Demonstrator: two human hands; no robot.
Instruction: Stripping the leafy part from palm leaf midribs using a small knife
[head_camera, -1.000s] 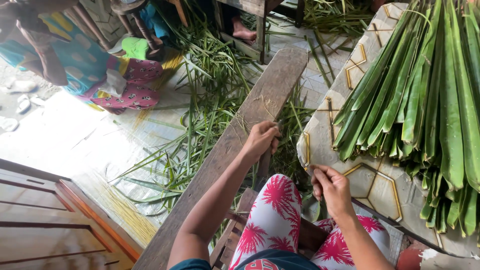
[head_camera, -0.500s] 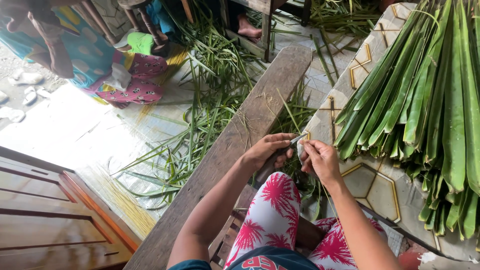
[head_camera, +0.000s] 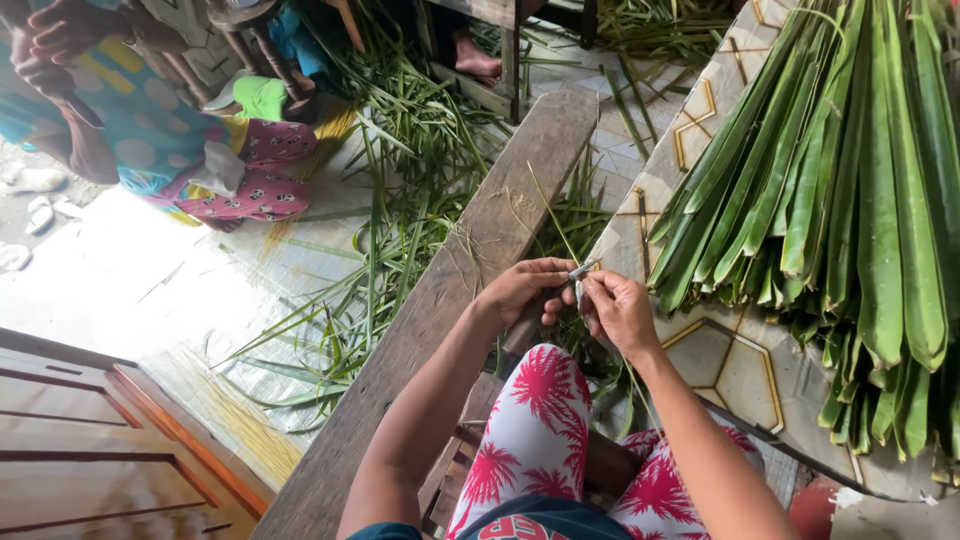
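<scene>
The left hand (head_camera: 520, 288) is curled shut around a small knife (head_camera: 578, 270), whose pale blade pokes out to the right of the knuckles; the handle is mostly hidden in the fist. Just right of it, almost touching, the right hand (head_camera: 617, 312) pinches a thin leaf strip (head_camera: 548, 212) between thumb and forefinger, the other fingers loosely folded. The strip meets the blade right between the two hands, rises from there toward the far left over the wooden bench (head_camera: 470, 270), and seems to trail down past the right wrist, though that part is too thin to be sure of. Both hands hover above the gap between the bench and a patterned table (head_camera: 720, 365) on the right, where a thick pile of long green leaves (head_camera: 850, 180) lies. Loose leaf scraps (head_camera: 400, 190) litter the floor to the far left of the bench, near another seated person (head_camera: 150, 110).
</scene>
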